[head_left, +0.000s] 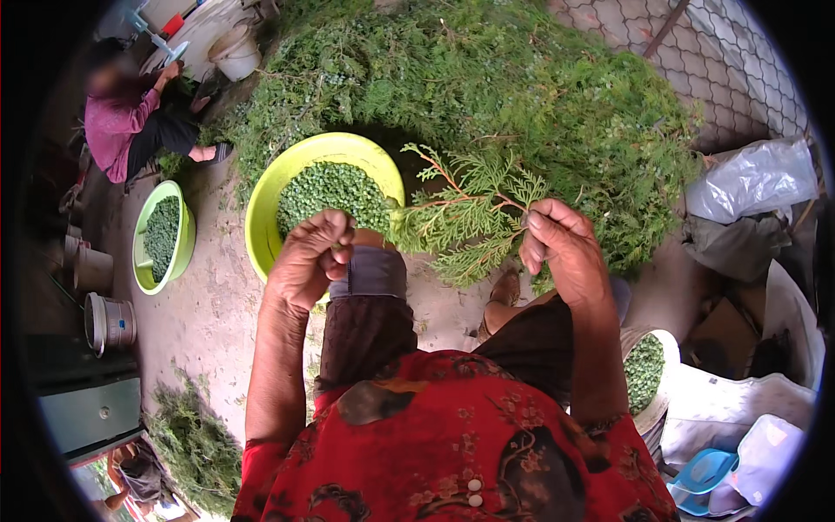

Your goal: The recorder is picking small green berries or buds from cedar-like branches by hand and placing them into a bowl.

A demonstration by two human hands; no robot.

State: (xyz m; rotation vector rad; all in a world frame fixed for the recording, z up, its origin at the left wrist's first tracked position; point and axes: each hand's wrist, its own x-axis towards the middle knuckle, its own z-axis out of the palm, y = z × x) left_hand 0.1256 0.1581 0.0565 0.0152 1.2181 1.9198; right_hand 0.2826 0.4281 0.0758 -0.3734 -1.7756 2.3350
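Note:
My right hand point(554, 241) pinches the stem end of a flat, scaly conifer sprig point(456, 209), which fans out to the left between my two hands. My left hand point(316, 251) is raised before the near rim of a yellow-green plastic basin point(261, 215), fingers curled and fingertips together. Something small and greenish shows at those fingertips, too small to tell. Green conifer berries point(333, 196) lie in the basin. Beyond it spreads a large heap of cut conifer branches point(496, 85) bearing berries.
A second basin point(188, 245) with berries stands left, near a seated person in pink point(121, 130). A white bucket point(236, 55) is beyond. At right are a bucket of berries point(672, 359), a clear plastic bag point(750, 179) and a blue plastic container point(708, 471). Cut branches point(196, 450) lie lower left.

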